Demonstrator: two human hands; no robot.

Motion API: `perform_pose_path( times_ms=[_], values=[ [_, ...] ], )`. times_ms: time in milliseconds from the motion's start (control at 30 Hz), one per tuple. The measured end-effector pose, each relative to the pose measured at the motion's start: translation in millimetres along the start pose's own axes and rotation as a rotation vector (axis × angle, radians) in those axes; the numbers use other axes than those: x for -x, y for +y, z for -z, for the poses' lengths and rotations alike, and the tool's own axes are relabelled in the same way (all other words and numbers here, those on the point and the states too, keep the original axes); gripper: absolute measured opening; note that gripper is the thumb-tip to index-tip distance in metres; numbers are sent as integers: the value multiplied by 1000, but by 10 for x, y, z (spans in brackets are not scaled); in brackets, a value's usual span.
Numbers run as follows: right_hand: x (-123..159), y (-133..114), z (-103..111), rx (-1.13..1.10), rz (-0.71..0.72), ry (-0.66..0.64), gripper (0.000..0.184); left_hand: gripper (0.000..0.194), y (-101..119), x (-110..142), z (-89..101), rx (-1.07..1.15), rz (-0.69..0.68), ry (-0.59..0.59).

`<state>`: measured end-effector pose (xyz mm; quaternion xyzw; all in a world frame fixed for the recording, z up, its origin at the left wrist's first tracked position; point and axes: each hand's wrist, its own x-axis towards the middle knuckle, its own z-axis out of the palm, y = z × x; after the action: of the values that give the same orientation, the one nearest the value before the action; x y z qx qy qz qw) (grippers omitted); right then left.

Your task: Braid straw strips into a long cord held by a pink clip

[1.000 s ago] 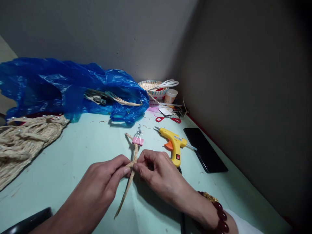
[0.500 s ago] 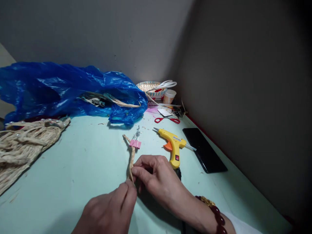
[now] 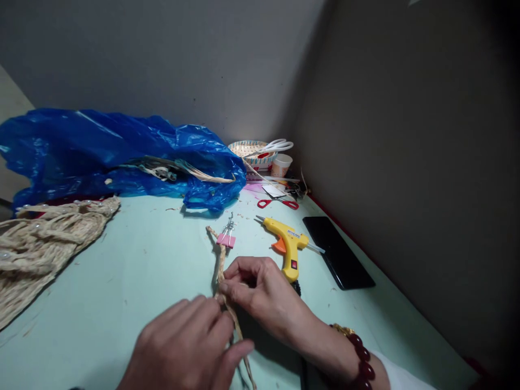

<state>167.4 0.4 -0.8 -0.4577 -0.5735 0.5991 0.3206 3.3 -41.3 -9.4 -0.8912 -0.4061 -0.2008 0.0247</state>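
A braided straw strand [image 3: 220, 259] lies on the pale green table [image 3: 154, 271], its far end held by a pink binder clip [image 3: 226, 239]. My right hand [image 3: 260, 295] pinches the braid where the plaiting ends. My left hand [image 3: 190, 344] is closed around the loose straw tails [image 3: 241, 346], which run toward me under its fingers. A dark red bead bracelet [image 3: 359, 355] is on my right wrist.
A yellow glue gun [image 3: 288, 246] lies right of the braid, a black phone [image 3: 338, 251] beyond it. A blue plastic bag [image 3: 114, 157] holds straw at the back. Woven straw work [image 3: 44, 238] lies at left. A basket [image 3: 254, 149], white scissors [image 3: 276, 145], a cup [image 3: 281, 164] and red scissors [image 3: 278, 202] fill the corner.
My left hand has dropped from beside the right hand down along the strands toward me. The loose tails now point to the lower right instead of the lower left. My right hand kept its pinch.
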Motion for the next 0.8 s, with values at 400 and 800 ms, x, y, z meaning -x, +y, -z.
perform_pose_path(
  times_ms=[400,800],
  values=[
    [6,-39,111,93,37,-83,9,24,-250,-347,3,1312,861,-337],
    [203,-142,176,678,78,-8,29,28,-188,-394,-13,1077,880,-330]
  ],
)
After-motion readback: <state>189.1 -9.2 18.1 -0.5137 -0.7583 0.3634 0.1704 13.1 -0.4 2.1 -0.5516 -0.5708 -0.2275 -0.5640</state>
